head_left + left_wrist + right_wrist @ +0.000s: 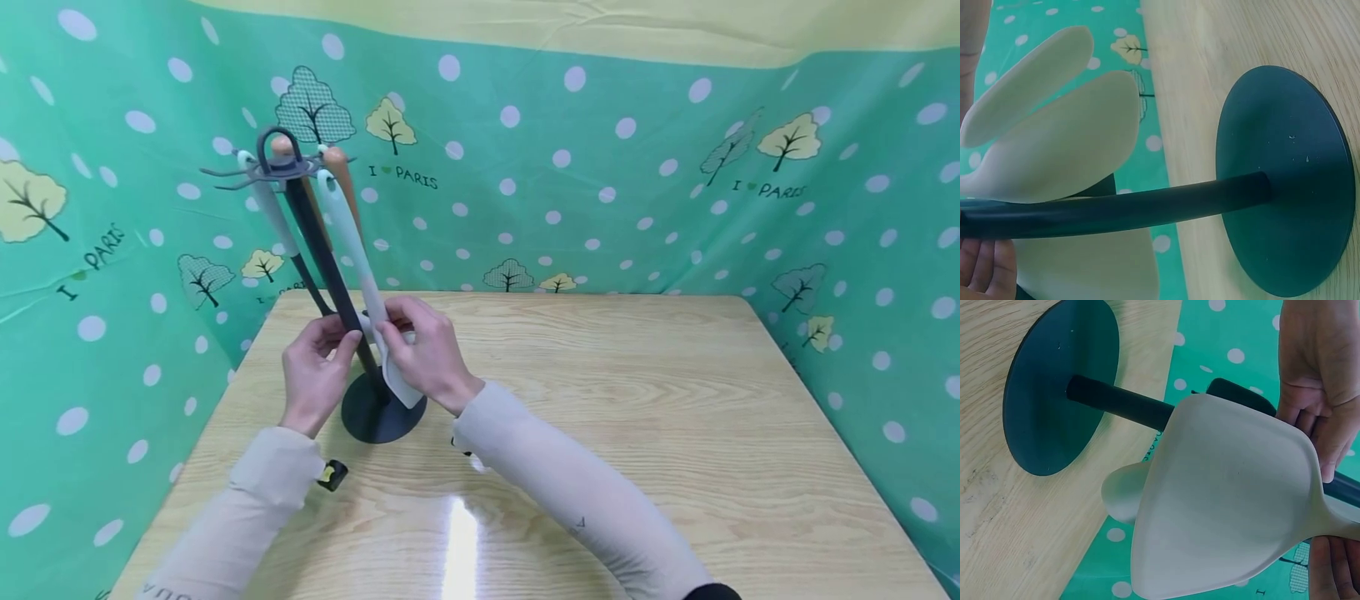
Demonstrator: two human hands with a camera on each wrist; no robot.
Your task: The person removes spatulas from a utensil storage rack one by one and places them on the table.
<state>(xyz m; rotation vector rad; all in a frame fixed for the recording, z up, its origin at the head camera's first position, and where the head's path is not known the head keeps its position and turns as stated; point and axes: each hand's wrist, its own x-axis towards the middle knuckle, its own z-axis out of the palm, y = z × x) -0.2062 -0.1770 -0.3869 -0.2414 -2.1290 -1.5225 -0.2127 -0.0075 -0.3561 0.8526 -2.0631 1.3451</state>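
Note:
A black utensil stand [315,217] rises from a round base on the table, leaning slightly in the head view. My left hand [318,375] grips its pole, thumb across the front. My right hand [427,350] pinches the lower handle of a pale turner [356,246], which hangs from a top hook at the pole's right. In the right wrist view the turner's broad white blade [1235,494] covers part of the pole. Behind it shows a rounded white utensil head [1125,492], partly hidden. A grey-handled utensil [273,212] hangs left of the pole.
Utensils with brown handles [341,179] hang at the back of the stand. A small black and yellow object [332,475] is by the left sleeve. The wooden table [637,400] extends right, and a green dotted cloth [525,200] surrounds it.

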